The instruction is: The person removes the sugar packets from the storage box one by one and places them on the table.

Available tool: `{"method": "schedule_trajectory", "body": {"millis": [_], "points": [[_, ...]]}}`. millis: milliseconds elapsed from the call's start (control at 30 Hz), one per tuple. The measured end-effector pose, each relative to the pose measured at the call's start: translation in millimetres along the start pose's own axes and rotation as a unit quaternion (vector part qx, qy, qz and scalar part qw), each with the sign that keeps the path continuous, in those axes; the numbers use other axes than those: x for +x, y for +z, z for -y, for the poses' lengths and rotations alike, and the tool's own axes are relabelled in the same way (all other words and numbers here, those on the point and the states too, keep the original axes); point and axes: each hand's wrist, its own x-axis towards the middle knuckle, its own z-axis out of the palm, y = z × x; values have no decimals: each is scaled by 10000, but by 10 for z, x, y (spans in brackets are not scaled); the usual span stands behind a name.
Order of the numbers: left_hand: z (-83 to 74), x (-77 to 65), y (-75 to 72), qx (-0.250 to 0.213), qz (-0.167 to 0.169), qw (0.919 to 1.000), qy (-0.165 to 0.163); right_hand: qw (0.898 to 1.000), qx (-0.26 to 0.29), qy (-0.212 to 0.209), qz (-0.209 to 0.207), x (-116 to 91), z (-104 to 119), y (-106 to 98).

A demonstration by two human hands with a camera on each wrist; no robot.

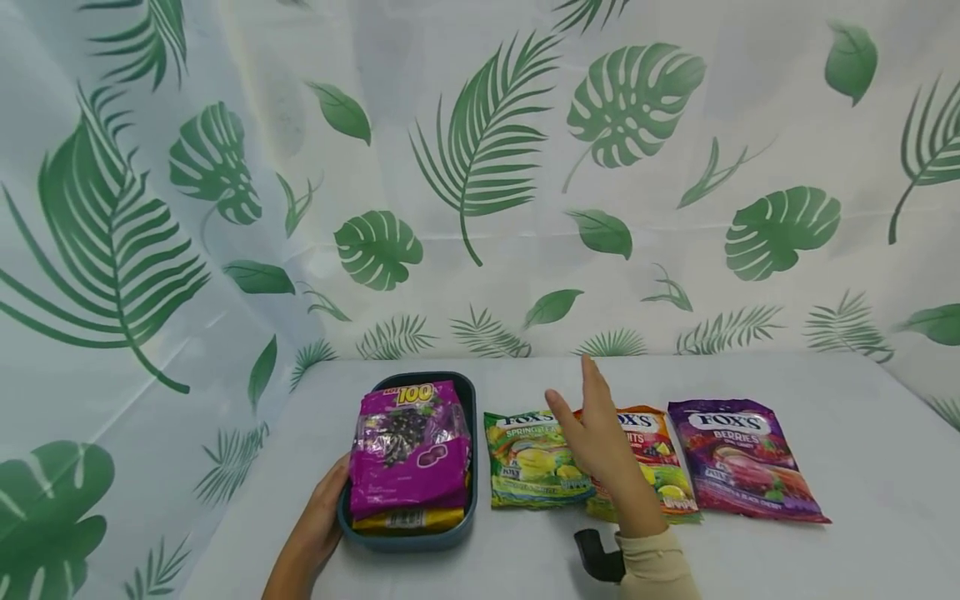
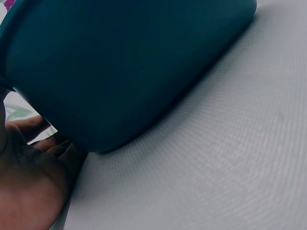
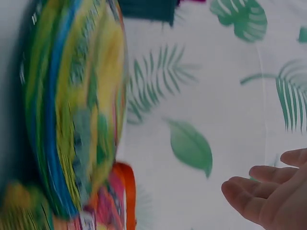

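A dark teal plastic container (image 1: 408,543) stands left of the middle of the table. In it lies a purple LOT 100 candy bag (image 1: 408,492) on top of a yellow packet (image 1: 420,520). My left hand (image 1: 326,508) holds the container at its left side, with the thumb near the rim and fingers against the outer wall (image 2: 105,72). My right hand (image 1: 596,429) is raised with fingers extended, holding nothing, over a green FOX'S spring tea bag (image 1: 525,462) and an orange-topped FOX'S fruits bag (image 1: 660,454). It partly hides both in the head view.
A purple FOX'S berries bag (image 1: 746,458) lies at the right end of the row. Layered packets (image 3: 76,105) fill the left side of the right wrist view. A white curtain (image 1: 510,167) with green leaf prints hangs behind the white table (image 1: 862,467).
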Motion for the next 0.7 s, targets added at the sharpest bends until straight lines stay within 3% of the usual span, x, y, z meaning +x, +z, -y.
{"method": "schedule_trajectory", "body": {"millis": [300,700], "points": [[-1,24,8,103,78,9999,25,9963,452,-597,426,-58,197,551],[14,55,-5,119,-39,9999,-88,9820,1219,-237,1423,-121,220,1016]]}}
